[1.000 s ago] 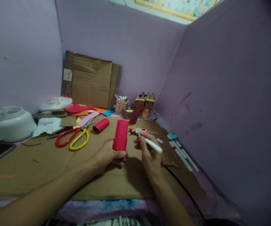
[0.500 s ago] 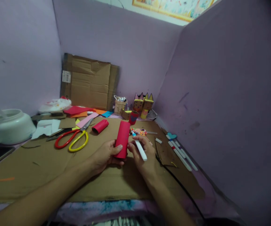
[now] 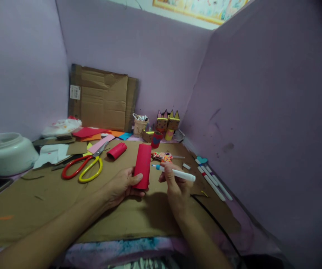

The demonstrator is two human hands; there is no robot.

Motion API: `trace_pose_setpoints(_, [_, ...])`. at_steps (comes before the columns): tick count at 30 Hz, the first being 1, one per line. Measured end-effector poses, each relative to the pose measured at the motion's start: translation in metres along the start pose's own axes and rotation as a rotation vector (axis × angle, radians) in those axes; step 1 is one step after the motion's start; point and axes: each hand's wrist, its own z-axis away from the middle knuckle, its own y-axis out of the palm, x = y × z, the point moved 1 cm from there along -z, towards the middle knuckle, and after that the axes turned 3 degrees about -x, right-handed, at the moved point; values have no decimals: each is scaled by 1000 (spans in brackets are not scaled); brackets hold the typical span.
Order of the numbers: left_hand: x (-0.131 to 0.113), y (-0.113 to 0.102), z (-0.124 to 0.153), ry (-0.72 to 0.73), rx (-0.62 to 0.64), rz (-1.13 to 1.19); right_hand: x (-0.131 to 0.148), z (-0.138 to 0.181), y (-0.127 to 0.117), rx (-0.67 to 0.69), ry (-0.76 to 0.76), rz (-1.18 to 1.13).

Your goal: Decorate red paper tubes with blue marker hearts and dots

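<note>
A red paper-covered tube (image 3: 143, 164) is gripped near its lower end by my left hand (image 3: 128, 182), thumb across its front. Just right of the tube, my right hand (image 3: 174, 183) holds a white marker (image 3: 179, 173) between thumb and fingers. The marker's blue tip is uncapped and points left at the tube, with a small gap between them. A shorter red tube (image 3: 117, 151) lies on the cardboard sheet (image 3: 93, 209). Scissors (image 3: 86, 164) with one red and one yellow handle rest left of it.
Several markers (image 3: 212, 183) lie along the right edge beside a blue paper heart (image 3: 202, 160). A white pot (image 3: 8, 154) stands at the left. Coloured paper (image 3: 89, 132), a pen holder (image 3: 140, 126) and cardboard cat figures (image 3: 168, 122) are at the back. A black cable (image 3: 213, 218) crosses the right front.
The marker has turned in my right hand from steeply slanted to nearly level, its tip now towards the tube. My left hand keeps hold of the tube. The view has shifted slightly.
</note>
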Motion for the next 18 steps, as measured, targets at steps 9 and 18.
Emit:
trace_pose_setpoints(9, [3,-1,-1,2,-16,-8,-1,0,-1,80,-16,132])
trace_pose_setpoints(18, [2,-1,-1,-7,-27,0,-1,0,0,90,-29,157])
